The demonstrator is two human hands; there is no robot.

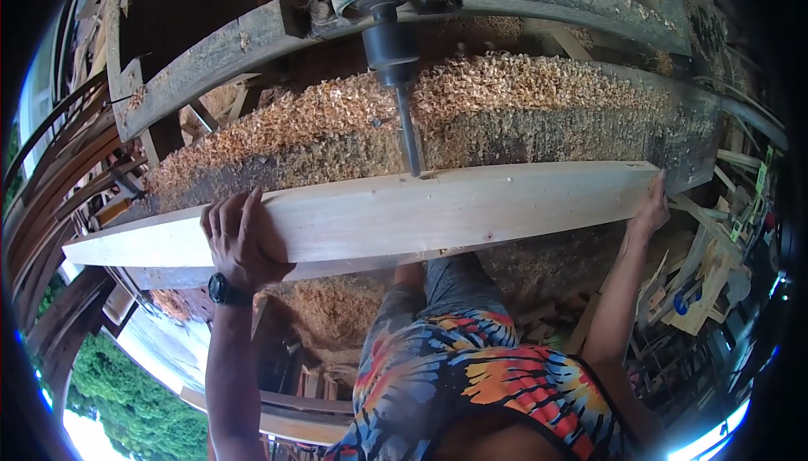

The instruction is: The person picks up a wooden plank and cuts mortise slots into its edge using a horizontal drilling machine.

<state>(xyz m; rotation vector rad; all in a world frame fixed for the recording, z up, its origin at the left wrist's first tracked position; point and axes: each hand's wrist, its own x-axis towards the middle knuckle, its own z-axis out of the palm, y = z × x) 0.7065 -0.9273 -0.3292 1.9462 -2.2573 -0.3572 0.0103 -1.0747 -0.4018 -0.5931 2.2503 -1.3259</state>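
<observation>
A long pale wooden board [404, 213] lies across the work table, its top edge under the drill. The drill bit [409, 137] hangs from a black chuck [392, 50], its tip at the board's far edge beside a small notch. My left hand [238, 238], with a watch at the wrist, grips the board left of the bit, fingers over its far edge. My right hand [650, 208] holds the board's right end, its fingers wrapped round the end.
Wood shavings [337, 107] are heaped on the table [539, 133] behind the board. A curved wooden rail [210, 61] runs behind them. Wood strips [76, 166] stand at the left; offcuts [707, 284] lie at the right.
</observation>
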